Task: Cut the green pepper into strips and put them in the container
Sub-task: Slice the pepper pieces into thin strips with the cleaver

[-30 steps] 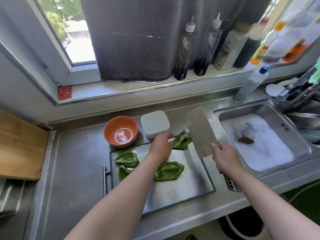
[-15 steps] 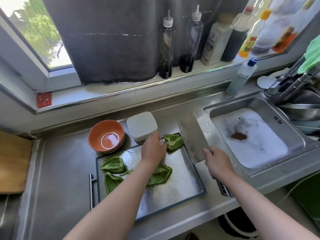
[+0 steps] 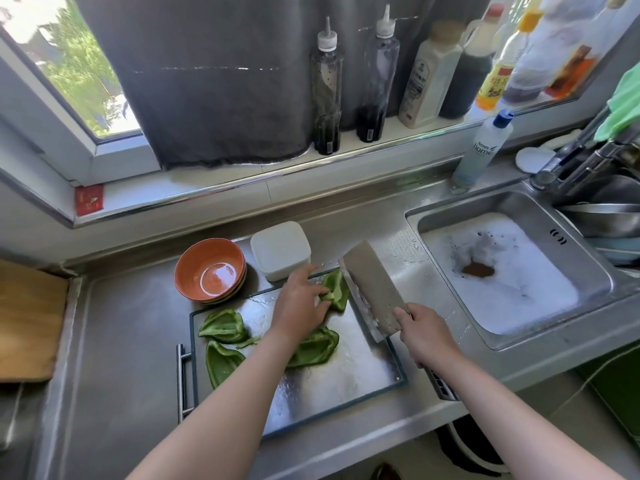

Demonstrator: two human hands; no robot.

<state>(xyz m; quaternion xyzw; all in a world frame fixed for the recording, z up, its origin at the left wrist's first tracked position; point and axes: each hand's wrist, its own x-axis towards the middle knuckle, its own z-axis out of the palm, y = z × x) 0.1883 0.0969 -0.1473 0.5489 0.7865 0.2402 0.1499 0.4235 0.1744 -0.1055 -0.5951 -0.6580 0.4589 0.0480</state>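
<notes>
Fingers (image 3: 313, 289) of the left hand (image 3: 299, 308) are curling onto a pepper piece (image 3: 335, 289), pinning it at the far edge of the board (image 3: 346, 375). Just to its right, the right hand (image 3: 424, 336) is gripping a cleaver (image 3: 372, 289), fist wrapped round the handle. The broad blade is leaning over the board's right side, right beside that piece. Whether steel is touching pepper, I cannot tell from here.

Two pieces (image 3: 223, 326) are lying near the board's left side, one behind the other, and a fourth piece (image 3: 315, 346) is showing partly from under the left forearm. The board is shining wet, resting on a steel counter (image 3: 121, 341).

Just past the board's far edge a white container (image 3: 280, 249) is standing, with an orange bowl (image 3: 209, 268) to its left. A sink (image 3: 412, 216) on the right is holding white foam, and a tap (image 3: 571, 161) is reaching over it. Bottles (image 3: 327, 88) are lining the sill (image 3: 207, 181) before a grey curtain (image 3: 214, 81), and sun is coming through the window (image 3: 69, 71). A wooden slab (image 3: 27, 320) is sitting at the counter's far left.
</notes>
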